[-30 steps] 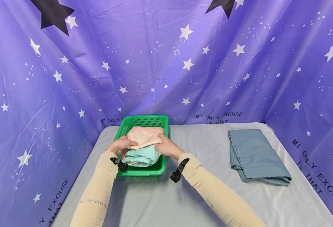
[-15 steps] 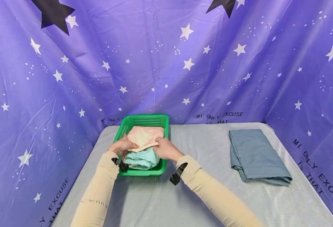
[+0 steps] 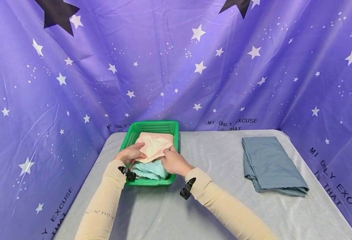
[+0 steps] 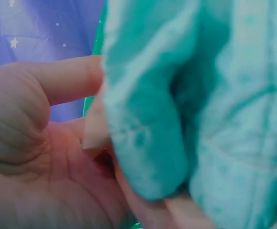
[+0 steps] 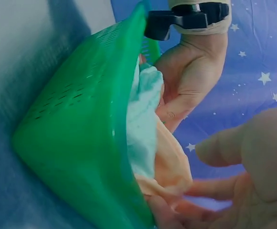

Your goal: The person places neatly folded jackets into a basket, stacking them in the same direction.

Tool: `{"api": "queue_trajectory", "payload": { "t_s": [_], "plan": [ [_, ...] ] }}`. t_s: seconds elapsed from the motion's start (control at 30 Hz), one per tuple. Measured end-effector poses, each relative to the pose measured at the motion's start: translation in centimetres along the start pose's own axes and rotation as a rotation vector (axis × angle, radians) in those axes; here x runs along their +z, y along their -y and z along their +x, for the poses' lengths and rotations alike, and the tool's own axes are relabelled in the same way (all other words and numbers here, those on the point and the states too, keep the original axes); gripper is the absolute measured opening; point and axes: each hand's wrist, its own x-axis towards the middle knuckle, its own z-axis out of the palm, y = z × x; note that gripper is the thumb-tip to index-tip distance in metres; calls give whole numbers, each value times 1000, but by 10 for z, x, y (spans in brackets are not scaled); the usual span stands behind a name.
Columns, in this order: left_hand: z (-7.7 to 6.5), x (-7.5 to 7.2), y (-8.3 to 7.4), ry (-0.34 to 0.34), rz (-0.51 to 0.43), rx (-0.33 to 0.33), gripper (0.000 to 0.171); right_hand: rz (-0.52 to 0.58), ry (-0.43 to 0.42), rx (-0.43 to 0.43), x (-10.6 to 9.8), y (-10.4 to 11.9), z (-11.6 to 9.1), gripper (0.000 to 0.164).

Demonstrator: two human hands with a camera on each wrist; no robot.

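In the head view, a green basket (image 3: 159, 182) holds a folded pale pink cloth (image 3: 156, 143) lying over a bunched, folded teal cloth (image 3: 150, 169). My left hand (image 3: 131, 153) holds the pink cloth's near left side. In the left wrist view, some of its fingers reach under the teal cloth (image 4: 148, 143), whose folds hide the fingertips. At the pink cloth's right near corner is my right hand (image 3: 176, 161). The right wrist view shows its fingers touching the pink cloth's edge (image 5: 174, 160), with the thumb (image 5: 219, 148) standing apart from it.
A folded blue-grey cloth (image 3: 273, 165) lies at the right of the table, which has a light grey cover (image 3: 211, 206). Purple curtains with stars (image 3: 164, 66) hang close behind and on both sides. Each wrist carries a black strap with a camera (image 3: 187, 189).
The pink cloth's near edge has come down toward me, covering more of the teal cloth. My right hand has shifted slightly nearer and leftward; a left finger now lies atop the pink cloth.
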Motion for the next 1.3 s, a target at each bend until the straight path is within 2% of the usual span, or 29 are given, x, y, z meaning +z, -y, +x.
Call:
{"api": "queue_trajectory", "payload": {
  "t_s": [0.23, 0.43, 0.67, 0.87, 1.03, 1.07, 1.17, 1.23, 1.3],
  "plan": [
    [1, 1, 0, 38, 11, -66, 86, -191, 35, -116, 1, -1, 1, 23],
    [-1, 3, -2, 30, 76, -115, 85, -299, 61, -187, 3, -2, 0, 36],
    [-6, 7, -6, -40, 134, -153, 79, -491, 57, -249, 9, -3, -1, 33],
    [-5, 6, -4, -69, 219, -141, 81, -580, 89, -250, 12, -3, -2, 34],
    [-4, 6, -5, -69, 257, -146, 74, -568, 109, -266, 13, -5, -4, 37],
    [-5, 6, -5, -72, 268, -143, 69, -547, 108, -272, 12, -6, -4, 37],
    [-5, 6, -7, -86, 329, -127, 37, -469, 77, -309, 9, -7, -7, 35],
    [-7, 5, -10, -110, 356, -125, 34, -407, 35, -340, 6, -8, -11, 29],
    [-10, 4, -12, -140, 373, -117, 38, -326, -4, -361, 0, -9, -16, 25]
  ]
}}
